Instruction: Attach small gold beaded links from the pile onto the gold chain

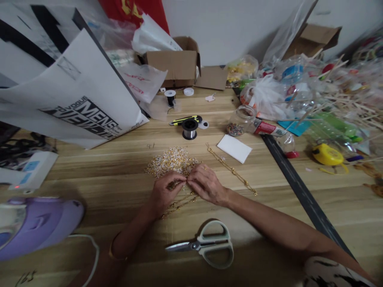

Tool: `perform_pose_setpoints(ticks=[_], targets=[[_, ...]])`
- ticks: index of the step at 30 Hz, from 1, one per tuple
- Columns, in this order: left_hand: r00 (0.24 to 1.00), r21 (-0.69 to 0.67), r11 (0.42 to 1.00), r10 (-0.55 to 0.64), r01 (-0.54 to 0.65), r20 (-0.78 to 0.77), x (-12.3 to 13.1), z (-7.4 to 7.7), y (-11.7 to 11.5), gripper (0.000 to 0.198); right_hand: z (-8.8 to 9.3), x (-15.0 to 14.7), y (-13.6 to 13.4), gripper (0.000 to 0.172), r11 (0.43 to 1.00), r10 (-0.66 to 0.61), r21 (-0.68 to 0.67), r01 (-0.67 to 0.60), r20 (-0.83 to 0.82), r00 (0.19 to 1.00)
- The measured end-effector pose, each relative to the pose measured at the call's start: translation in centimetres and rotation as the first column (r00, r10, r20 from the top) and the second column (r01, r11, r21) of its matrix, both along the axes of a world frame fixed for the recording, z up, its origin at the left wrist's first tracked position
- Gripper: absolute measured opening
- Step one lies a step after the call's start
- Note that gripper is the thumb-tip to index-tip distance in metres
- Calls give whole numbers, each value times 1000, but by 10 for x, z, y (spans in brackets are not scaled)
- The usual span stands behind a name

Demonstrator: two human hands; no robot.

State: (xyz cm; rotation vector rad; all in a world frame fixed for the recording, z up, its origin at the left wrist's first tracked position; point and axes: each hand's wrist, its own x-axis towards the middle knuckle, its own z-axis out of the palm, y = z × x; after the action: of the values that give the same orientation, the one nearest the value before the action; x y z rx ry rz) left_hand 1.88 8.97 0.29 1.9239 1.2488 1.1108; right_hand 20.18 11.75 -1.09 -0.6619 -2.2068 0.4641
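My left hand (164,192) and my right hand (207,184) meet at the fingertips, both pinched on a gold chain (178,207) that hangs below them and lies partly on the wooden table. The exact part between the fingertips is too small to make out. Just beyond the hands is a loose pile of small gold and silver pieces (172,160). A second gold chain (233,171) lies stretched out to the right of my right hand. Nearer to me, scissors (206,244) rest with their blades pointing left.
Wire spool (189,130), yellow cutter (179,120), glass jar with beads (241,119) and white card (234,148) lie beyond the hands. A purple iron (44,223) and large paper bag (77,91) are left; a tape measure (327,154) and plastic clutter are right.
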Motion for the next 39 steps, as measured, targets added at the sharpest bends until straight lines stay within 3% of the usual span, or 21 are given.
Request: perform_pose_setpoints(ticks=[9,39], targets=[[997,9,999,-32,32,71,1,0,1,5,0,-1,0,6,1000,-5,-7,5,-4,1000],[997,-49,998,-25,28,70,-2,-1,3,5,-5,0,0,7,1000,0,-18,0,13,1000]])
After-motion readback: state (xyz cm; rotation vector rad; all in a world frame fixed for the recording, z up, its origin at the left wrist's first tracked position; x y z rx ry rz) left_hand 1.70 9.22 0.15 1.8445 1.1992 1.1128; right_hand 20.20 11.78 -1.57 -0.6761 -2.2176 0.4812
